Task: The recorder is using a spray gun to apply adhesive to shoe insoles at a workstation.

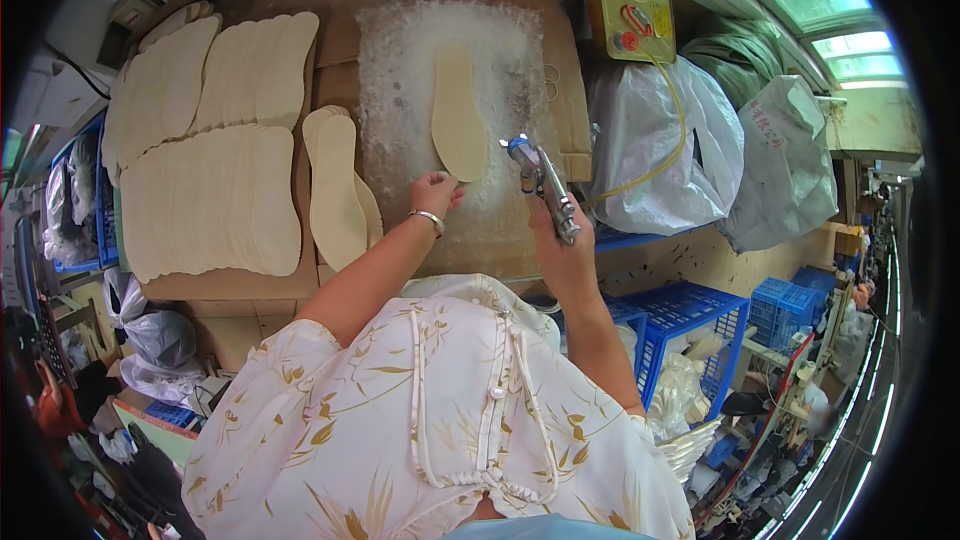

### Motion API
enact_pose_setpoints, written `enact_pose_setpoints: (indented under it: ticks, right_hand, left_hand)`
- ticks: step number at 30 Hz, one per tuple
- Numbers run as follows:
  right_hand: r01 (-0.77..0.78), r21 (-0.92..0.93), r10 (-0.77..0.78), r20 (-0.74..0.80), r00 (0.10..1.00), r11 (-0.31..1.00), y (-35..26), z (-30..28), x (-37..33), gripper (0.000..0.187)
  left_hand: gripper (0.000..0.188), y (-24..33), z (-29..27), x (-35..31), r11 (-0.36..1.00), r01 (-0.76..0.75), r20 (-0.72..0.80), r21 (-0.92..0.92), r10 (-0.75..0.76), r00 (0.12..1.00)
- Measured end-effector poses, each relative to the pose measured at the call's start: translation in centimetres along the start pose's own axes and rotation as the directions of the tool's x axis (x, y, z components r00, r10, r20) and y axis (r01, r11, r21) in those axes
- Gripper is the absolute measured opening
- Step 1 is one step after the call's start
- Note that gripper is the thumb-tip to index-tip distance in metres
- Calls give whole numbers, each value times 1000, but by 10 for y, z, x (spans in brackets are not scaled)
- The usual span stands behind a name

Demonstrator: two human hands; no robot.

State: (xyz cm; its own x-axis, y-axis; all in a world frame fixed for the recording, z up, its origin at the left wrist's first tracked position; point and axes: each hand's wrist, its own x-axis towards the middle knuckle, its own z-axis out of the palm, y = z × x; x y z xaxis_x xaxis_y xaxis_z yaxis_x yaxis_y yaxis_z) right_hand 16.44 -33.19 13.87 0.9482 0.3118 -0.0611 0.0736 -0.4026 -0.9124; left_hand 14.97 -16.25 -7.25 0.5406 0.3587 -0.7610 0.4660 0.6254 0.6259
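Observation:
A single beige insole (458, 110) lies lengthwise on a patch of the table coated in whitish residue (390, 140). At the insole's near end, my left hand (436, 192) is closed, its fingertips pinching the edge. My right hand (562, 240) is wrapped round a metal spray gun (543, 180) with a blue-ringed nozzle, held just right of the insole and pointing away from me. To the left, two or more insoles (336, 190) overlap in a small pile. Beyond them, large fanned rows of insoles (215, 202) cover the table's left side.
A yellow metal can (630, 15) stands at the back right, with a yellowish hose (682, 115) running from it toward the gun. White plastic sacks (670, 145) crowd the table's right edge. Below are a blue crate (690, 315) and clear bags. Scissors (551, 80) lie near the residue.

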Motion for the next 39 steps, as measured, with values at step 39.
enact_pose_setpoints:
  ticks: [39]
  right_hand:
    - [-53, -28, 54, 23, 998, 998, 7, -8, -18, 23]
  left_hand:
    - [15, -4, -1, 0, 999, 15, 27, -50, -14, 1000]
